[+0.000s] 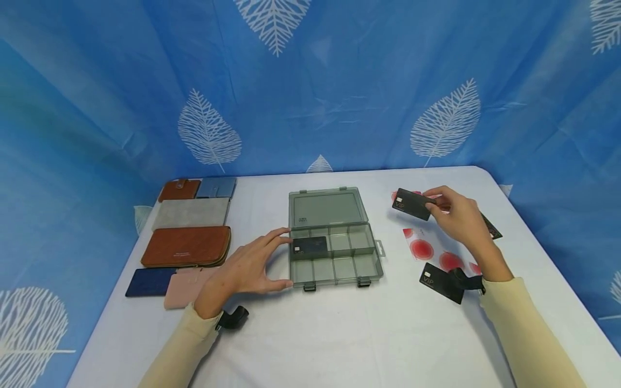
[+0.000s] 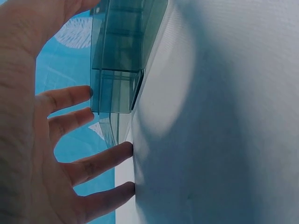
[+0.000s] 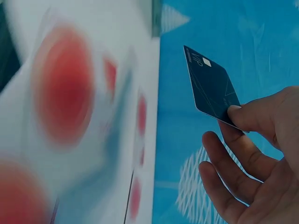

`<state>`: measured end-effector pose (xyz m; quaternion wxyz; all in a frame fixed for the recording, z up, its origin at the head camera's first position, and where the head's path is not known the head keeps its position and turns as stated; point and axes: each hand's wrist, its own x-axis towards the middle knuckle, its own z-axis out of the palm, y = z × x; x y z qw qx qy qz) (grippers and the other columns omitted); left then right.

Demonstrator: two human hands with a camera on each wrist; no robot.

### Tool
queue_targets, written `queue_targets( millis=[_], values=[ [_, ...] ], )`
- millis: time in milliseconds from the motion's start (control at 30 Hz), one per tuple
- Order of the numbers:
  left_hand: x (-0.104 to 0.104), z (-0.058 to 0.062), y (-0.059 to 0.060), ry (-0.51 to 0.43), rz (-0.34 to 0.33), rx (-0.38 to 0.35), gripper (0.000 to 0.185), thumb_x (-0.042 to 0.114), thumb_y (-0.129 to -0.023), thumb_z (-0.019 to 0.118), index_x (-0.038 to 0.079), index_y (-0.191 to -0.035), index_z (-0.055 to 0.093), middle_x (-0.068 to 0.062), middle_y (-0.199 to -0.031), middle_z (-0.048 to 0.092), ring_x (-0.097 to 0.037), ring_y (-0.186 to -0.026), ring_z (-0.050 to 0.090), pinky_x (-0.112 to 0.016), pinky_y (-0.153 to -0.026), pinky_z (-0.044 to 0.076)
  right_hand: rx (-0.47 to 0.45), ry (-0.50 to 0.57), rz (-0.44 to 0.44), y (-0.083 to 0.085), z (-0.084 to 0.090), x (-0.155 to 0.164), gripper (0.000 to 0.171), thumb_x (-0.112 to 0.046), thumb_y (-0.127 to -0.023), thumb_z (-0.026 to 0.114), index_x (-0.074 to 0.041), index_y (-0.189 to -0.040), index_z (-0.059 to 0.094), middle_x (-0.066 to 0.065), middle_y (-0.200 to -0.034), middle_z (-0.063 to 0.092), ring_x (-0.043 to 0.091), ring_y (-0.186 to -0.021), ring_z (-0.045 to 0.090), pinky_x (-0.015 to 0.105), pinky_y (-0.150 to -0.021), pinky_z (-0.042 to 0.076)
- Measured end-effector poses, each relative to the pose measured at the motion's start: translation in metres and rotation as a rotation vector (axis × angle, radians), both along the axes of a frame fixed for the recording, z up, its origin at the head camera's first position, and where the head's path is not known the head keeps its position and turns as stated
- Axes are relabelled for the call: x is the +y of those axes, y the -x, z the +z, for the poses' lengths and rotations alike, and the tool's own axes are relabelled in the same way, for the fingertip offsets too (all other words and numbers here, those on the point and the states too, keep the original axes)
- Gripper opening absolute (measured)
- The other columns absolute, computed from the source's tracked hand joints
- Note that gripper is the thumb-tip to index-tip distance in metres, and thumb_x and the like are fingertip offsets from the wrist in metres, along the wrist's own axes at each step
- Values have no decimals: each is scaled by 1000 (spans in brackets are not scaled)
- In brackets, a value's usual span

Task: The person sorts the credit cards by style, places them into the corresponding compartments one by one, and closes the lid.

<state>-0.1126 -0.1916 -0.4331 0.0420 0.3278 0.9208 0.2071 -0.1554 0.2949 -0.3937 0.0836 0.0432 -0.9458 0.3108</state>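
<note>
Black VIP card (image 3: 209, 87), end between right-hand fingers (image 3: 246, 152)

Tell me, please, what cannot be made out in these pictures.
Head view: part of the pink wallet, behind the left hand.
Head view: part of the rightmost black card, behind the right hand.
Head view: lettering on the large brown wallet, too small.
Left wrist view: rest of the divided box, cut off by the top edge.
Right wrist view: detail of the red-dotted sheet, blurred.

One black VIP card (image 1: 411, 204) is held aloft, tilted — the green divided box (image 1: 322, 269) lies open.
</note>
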Motion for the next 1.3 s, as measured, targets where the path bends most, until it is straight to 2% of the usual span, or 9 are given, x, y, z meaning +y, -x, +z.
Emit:
queue_targets(
  millis=[300,567,867,1033,1200,1300],
  values=[
    [-1,-1,1,-23,-27,6,93,64,-84,83,15,-158,52,-8,-173,34,-37,-143,55,-61,-100,56,39,56,124,12,9,-50,26,-7,-104,70,-5,-130,69,26,-110,77,49,-109,74,64,-90,58],
    [-1,-3,3,-34,-32,10,91,64,-86,82,13,-156,54,-7,-173,36,-37,-142,57,-61,-104,54,17,106,234,14,1,-79,25,-4,-102,71,-6,-128,71,19,-103,78,44,-106,76,61,-97,57],
    [-1,-2,3,-46,-47,12,91,63,-86,84,12,-155,55,-9,-172,36,-36,-145,55,-59,-108,52,-54,131,324,1,-8,-111,26,-9,-104,72,-13,-130,73,10,-105,74,40,-115,75,55,-90,59],
    [-1,-2,3,-47,-45,2,91,62,-86,84,12,-155,55,-9,-172,37,-36,-146,53,-59,-109,51,-25,97,405,-8,-15,-129,25,-8,-103,73,-13,-128,73,9,-105,75,37,-109,76,54,-87,59],
    [-1,-2,2,-44,-35,-12,91,63,-85,84,13,-156,54,-8,-173,36,-36,-148,52,-61,-111,50,-13,65,479,-15,-22,-148,25,-9,-103,74,-13,-127,73,9,-112,77,34,-108,75,51,-87,59],
    [-1,-2,2,-46,-33,-16,91,63,-85,84,13,-156,54,-8,-173,35,-36,-148,51,-61,-111,49,-3,52,493,-17,-27,-156,24,-9,-102,75,-13,-126,73,7,-112,78,31,-104,76,45,-78,55]
  ],
)
